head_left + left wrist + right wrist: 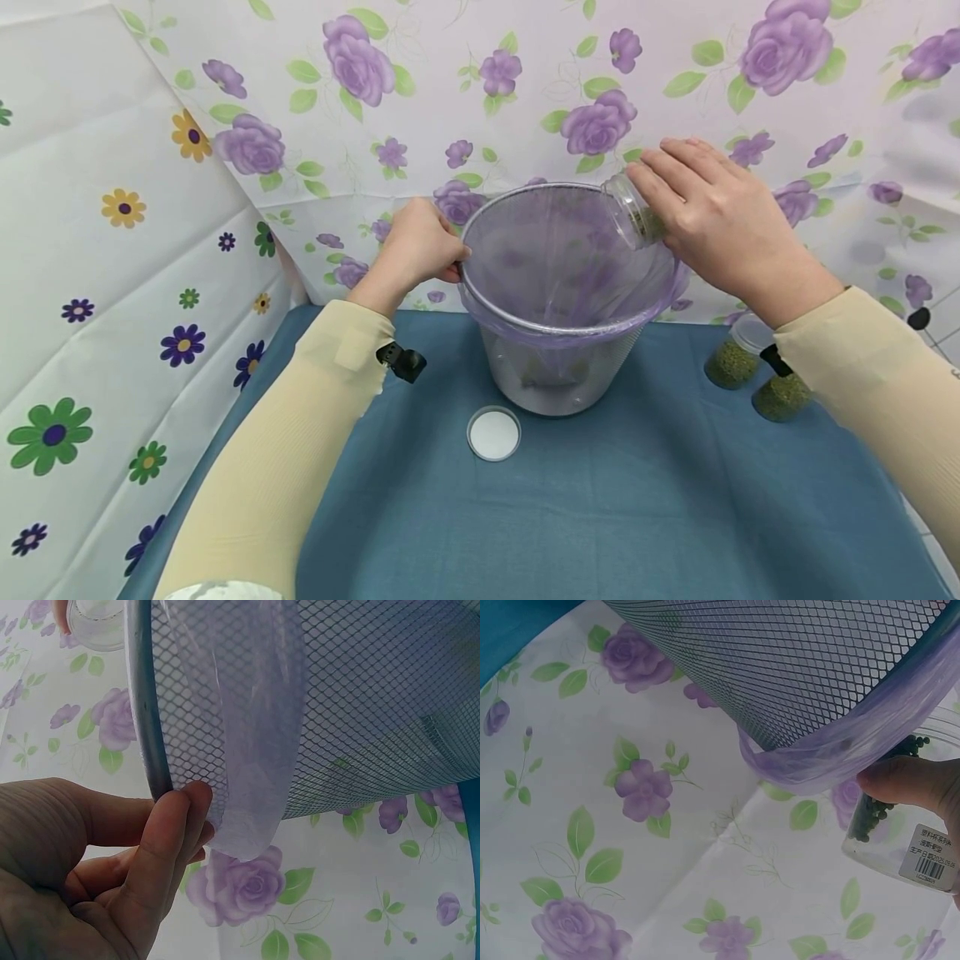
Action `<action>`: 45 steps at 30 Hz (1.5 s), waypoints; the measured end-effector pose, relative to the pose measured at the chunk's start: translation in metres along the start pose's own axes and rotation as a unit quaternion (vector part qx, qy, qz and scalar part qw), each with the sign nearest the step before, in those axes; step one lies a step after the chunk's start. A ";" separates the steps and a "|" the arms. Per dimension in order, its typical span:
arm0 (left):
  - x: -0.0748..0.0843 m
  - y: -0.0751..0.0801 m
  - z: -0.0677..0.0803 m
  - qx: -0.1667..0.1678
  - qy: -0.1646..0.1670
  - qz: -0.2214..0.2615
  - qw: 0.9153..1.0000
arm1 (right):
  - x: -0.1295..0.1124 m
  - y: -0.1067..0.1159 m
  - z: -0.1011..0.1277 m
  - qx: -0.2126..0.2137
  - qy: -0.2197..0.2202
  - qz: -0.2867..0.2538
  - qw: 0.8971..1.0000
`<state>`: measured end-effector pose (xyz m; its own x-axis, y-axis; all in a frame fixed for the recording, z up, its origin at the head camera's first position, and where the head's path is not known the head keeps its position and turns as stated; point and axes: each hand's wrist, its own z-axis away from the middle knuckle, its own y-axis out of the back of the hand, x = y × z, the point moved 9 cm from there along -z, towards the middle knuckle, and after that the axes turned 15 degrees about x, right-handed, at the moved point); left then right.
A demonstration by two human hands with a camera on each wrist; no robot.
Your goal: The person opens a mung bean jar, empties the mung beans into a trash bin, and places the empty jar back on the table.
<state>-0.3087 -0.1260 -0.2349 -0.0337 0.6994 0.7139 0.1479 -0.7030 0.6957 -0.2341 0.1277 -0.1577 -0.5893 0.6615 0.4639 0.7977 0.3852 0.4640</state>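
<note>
While the clear jar (628, 218) tips over the right rim of the bin (562, 387), a little up and right of the middle of the head view, your right hand (723, 225) holds it with fingers wrapped round. Green grains (870, 816) sit inside it. Your left hand (420, 246) pinches the bin's left rim. A purple bag (832, 757) lines the bin and folds over its edge. You seem to be at the pouring step. The next move likely calls for tipping the jar more, its mouth kept inside the rim, and the bin held still. The flowered sheet (450, 83) is close behind the bin, so there's little room that way. Two more jars (731, 365) stand near your right sleeve (862, 371), so don't bump them. You have more room on the blue cloth (592, 525), low in the frame, past the white lid (493, 434).
</note>
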 end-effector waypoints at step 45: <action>0.002 0.000 0.000 0.002 -0.008 0.003 1.000 | -0.006 -0.003 0.003 0.002 0.018 -0.009 1.000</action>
<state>-0.3084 -0.1246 -0.2335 -0.0172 0.6978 0.7161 0.1513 -0.7061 0.6917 -0.2321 0.1244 -0.1641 -0.6074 0.6312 0.4824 0.7877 0.3997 0.4687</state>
